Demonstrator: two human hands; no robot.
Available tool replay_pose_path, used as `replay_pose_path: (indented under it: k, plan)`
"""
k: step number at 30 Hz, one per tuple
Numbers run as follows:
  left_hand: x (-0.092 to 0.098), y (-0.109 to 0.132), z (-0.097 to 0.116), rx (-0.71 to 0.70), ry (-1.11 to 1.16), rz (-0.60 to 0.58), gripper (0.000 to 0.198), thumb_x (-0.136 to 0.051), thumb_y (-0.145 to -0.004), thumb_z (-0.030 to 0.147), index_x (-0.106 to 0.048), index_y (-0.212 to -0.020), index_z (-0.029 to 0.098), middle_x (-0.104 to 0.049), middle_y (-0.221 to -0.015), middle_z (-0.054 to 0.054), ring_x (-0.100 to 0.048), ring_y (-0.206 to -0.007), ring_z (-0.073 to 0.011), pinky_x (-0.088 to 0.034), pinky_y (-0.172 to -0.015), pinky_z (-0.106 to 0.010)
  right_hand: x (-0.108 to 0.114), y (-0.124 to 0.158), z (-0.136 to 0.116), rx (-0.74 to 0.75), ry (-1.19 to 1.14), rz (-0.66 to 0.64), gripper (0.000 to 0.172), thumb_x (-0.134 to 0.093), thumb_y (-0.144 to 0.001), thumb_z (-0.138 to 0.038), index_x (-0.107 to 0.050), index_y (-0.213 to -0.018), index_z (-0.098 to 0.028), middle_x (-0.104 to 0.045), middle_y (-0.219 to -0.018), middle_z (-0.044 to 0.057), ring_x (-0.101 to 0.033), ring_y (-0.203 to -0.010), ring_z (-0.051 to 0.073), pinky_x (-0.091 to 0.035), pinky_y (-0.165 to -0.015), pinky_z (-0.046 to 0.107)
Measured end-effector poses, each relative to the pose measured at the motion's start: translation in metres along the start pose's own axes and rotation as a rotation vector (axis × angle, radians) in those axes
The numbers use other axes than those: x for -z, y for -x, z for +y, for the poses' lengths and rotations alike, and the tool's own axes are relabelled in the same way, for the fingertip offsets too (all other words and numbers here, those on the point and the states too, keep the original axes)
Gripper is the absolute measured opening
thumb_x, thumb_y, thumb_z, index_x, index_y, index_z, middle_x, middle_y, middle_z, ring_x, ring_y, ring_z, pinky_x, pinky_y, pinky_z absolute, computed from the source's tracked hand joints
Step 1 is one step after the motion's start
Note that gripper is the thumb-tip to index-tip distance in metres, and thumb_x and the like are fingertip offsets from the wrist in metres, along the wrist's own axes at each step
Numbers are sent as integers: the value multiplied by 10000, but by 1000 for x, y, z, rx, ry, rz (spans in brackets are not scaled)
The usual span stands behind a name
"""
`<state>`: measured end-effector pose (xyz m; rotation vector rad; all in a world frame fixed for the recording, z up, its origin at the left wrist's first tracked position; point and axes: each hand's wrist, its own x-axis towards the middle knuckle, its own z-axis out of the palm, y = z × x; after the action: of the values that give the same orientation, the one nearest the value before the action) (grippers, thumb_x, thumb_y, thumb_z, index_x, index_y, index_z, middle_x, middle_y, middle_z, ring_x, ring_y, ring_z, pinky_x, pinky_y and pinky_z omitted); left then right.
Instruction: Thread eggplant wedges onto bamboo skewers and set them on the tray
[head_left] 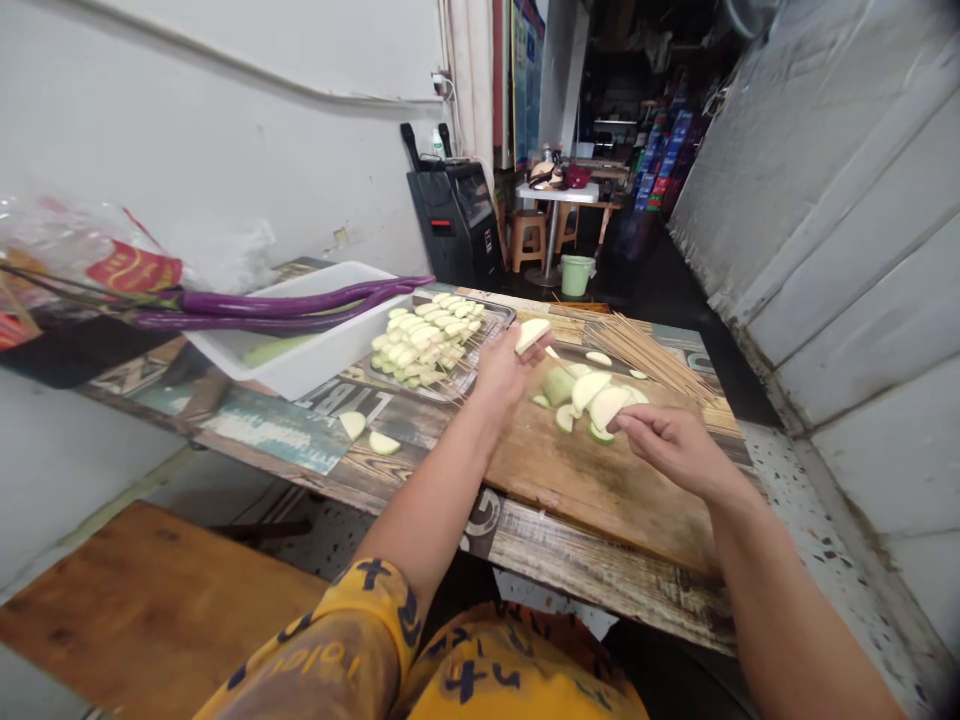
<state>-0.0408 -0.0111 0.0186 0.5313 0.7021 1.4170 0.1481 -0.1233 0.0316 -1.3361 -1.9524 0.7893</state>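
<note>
Held up in my left hand (506, 368) is a pale half-moon zucchini slice (533, 336), gripped between thumb and fingers. My right hand (667, 447) pinches the edge of another zucchini slice (608, 406) just over the pile. Under and beside it, more green-skinned slices (589, 389) and a larger green chunk (558, 385) lie on the wooden cutting board (600, 500). Left of my left hand, a metal tray (442, 392) bears skewered slices (424, 335) in stacked rows. Whether my right fingers also hold a skewer cannot be made out.
Loose bamboo skewers (652, 355) lie at the board's far right. Long purple eggplants (277, 305) rest across a white plastic tub (315, 365). Two slices (384, 442) sit on the table at left. A black speaker (457, 220) stands behind the table; a wooden bench (150, 610) is at lower left.
</note>
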Motion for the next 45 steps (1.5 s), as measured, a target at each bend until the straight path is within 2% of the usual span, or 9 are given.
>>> replay_pose_path:
  k: [7,12,24,32,40,45]
  plan:
    - [0,0,0,-28,5,40,124,-502,-832,203,-556,-876,101,-676,-833,-99,-672,-742,-173,-466,-661,-249,-1,0,-1,-22,-22,-15,294,-435,-846,-369,-561,-670,-170,-326,-484,-50,-269,-431,80,-223,-406,225]
    - [0,0,0,-32,-15,43,126,-507,-828,203,-561,-869,97,-676,-852,-111,-670,-793,-182,-479,-691,-257,-2,0,1,-13,1,-10,297,-431,-853,-376,-585,-711,-166,-338,-492,-49,-278,-439,81,-228,-414,225]
    - [2,-2,-6,-80,-137,19,130,-523,-812,208,-559,-858,92,-672,-837,-106,-663,-679,-149,-479,-624,-234,0,0,3,-52,4,-52,309,-420,-859,-386,-539,-683,-162,-334,-510,-47,-279,-460,77,-229,-443,224]
    - [3,-3,-9,-25,-141,-3,118,-546,-800,199,-572,-839,90,-674,-835,-102,-660,-680,-145,-475,-642,-243,-2,-2,5,-78,-18,-51,293,-423,-850,-382,-543,-690,-168,-317,-490,-55,-265,-443,76,-214,-434,225]
    - [1,-1,-14,8,-120,-13,111,-518,-814,170,-576,-806,76,-672,-769,-97,-660,-666,-151,-482,-649,-256,-9,-3,6,-88,-47,-11,308,-431,-844,-383,-572,-688,-157,-346,-492,-48,-291,-450,81,-224,-437,224]
    - [0,1,-17,13,-99,-10,80,-522,-815,166,-550,-793,94,-673,-776,-95,-667,-681,-159,-495,-701,-285,-17,-4,7,-82,-43,71,301,-432,-841,-369,-615,-739,-153,-423,-518,-31,-346,-462,89,-268,-450,224]
